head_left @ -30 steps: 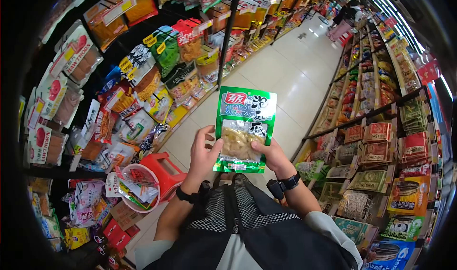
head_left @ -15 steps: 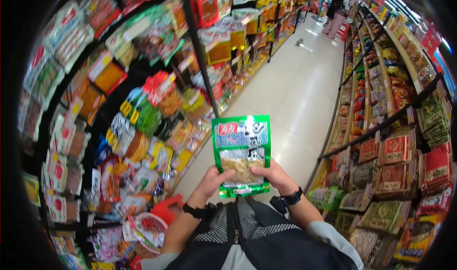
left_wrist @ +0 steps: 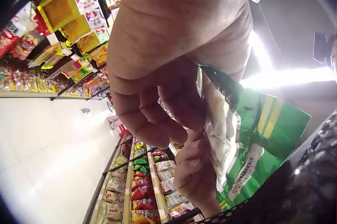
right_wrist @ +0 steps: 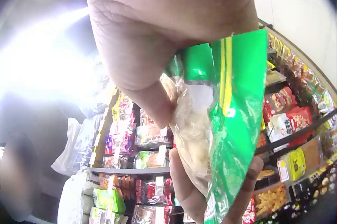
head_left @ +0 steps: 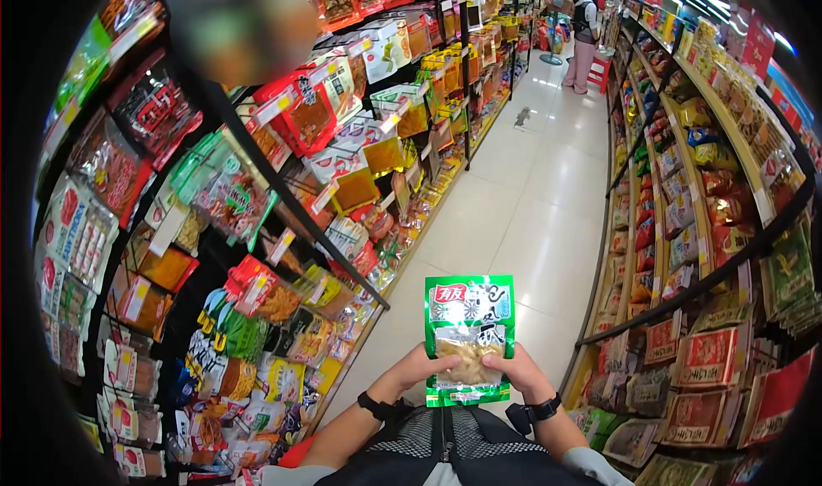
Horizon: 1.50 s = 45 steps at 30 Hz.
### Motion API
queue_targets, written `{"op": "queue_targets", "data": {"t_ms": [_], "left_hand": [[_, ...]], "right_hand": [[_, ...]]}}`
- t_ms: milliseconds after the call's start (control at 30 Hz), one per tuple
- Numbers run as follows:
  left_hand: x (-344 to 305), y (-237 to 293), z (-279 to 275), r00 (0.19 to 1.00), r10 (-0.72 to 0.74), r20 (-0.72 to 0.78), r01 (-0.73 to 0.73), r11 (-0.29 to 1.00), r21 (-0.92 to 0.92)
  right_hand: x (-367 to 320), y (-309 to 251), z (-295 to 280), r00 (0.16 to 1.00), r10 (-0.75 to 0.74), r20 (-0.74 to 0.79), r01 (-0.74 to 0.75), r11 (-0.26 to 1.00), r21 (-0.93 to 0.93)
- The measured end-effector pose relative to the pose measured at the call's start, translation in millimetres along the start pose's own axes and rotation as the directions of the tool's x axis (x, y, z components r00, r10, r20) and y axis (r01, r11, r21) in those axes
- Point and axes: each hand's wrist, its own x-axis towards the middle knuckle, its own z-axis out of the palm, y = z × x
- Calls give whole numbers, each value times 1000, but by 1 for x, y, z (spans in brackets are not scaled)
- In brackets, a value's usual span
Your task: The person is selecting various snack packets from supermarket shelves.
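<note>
A green snack bag (head_left: 468,302) with a clear window onto pale, chunky food is held upright in front of my chest. My left hand (head_left: 415,370) grips its left side, thumb across the window. On the opposite side my right hand (head_left: 524,378) grips it the same way, and the two thumbs point toward each other. Seen from the left wrist, curled fingers (left_wrist: 152,113) are behind the bag (left_wrist: 253,124). In the right wrist view, the bag's green edge (right_wrist: 239,98) juts out beneath the palm, with fingertips showing at its lower part.
Hanging snack packets (head_left: 334,186) crowd the rack on the left. To the right, sloped shelves (head_left: 685,212) carry more packets behind black rails. A tiled aisle floor (head_left: 505,203) runs between them. Farther along stands a person (head_left: 585,36) beside a red stool (head_left: 599,73).
My left thumb has moved from the bag's edge onto its window. The head view has tilted up along the aisle, so the bag sits lower, and the white bucket at left is out of view.
</note>
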Motion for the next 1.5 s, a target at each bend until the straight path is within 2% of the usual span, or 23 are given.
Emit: {"op": "queue_targets", "data": {"t_ms": [200,367,400,500,600,733,1000,1233,1300,1400,1433,1500], "left_hand": [[114,28,-20,989,24,144,-17,999,-49],[228,57,-61,957,120,263,-103,992,-78],[244,71,-69,957,132,259,-99,986,-136],[282,115,-94,957,161,240,-87,952,-293],[318,149,-125,959,188,213,-115,943,-313],[362,186,-150,938,172,300,-68,942,-330],[466,204,-177,950,120,289,-14,938,-345],[600,238,-213,948,68,312,64,917,-395],[648,254,-219,940,86,331,58,914,-402],[713,290,-210,936,111,333,12,937,-348],[733,305,-204,933,81,352,39,946,-322],[773,337,-184,968,43,249,8,979,-203]], "right_hand": [[55,-43,-52,989,-52,-141,46,998,-45],[133,-112,-86,969,-101,-227,84,993,-86],[150,-126,-89,966,-104,-238,84,992,-92],[202,-172,-95,975,-57,-215,37,995,-98],[255,-208,-100,980,-76,-186,53,991,-125],[298,-235,-115,979,-66,-193,55,997,-62],[376,-279,-173,988,-73,-135,76,997,18],[483,-331,-267,995,-97,-31,100,987,126],[513,-354,-299,991,-131,-9,131,987,96],[545,-398,-349,987,-159,-29,161,982,96],[552,-410,-367,985,-168,-43,172,979,113],[563,-436,-396,972,-209,-106,225,960,167]]}}
